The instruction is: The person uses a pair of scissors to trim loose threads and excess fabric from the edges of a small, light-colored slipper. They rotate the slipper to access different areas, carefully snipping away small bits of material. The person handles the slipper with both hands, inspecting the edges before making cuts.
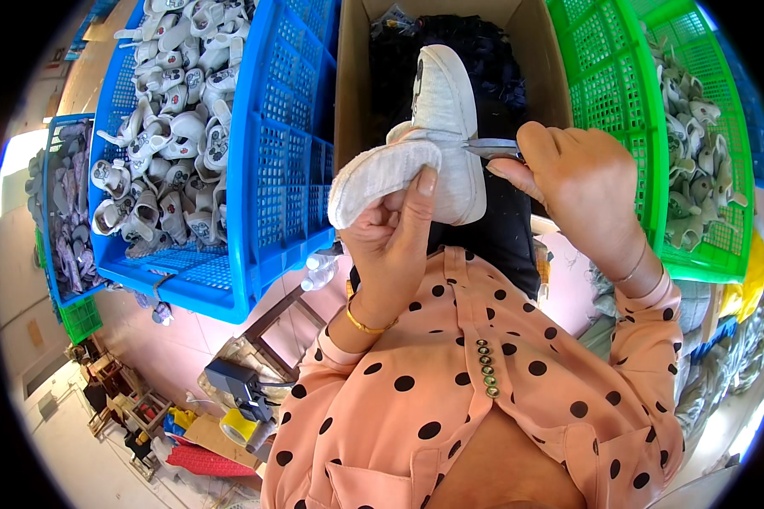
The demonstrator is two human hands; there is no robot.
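Two white cloth shoe uppers [446, 95], one folded across the other, hang in front of me at the upper middle. My left hand [390, 242] pinches the nearer curved piece, its thumb on the edge and its fingers curled underneath. From the right, my right hand [579, 182] grips a small pair of metal thread snips [490, 146]. The blades touch or nearly touch the upper at its middle; whether a thread lies between them is too small to tell. The handles are mostly hidden in my fist.
Below the shoe stands an open cardboard box [354, 81] holding dark scraps. A blue plastic crate [284, 127] full of white shoe uppers is on the left. Green crates [607, 102] stand on the right, one with pale uppers. A clear bottle [320, 270] sits near my left wrist.
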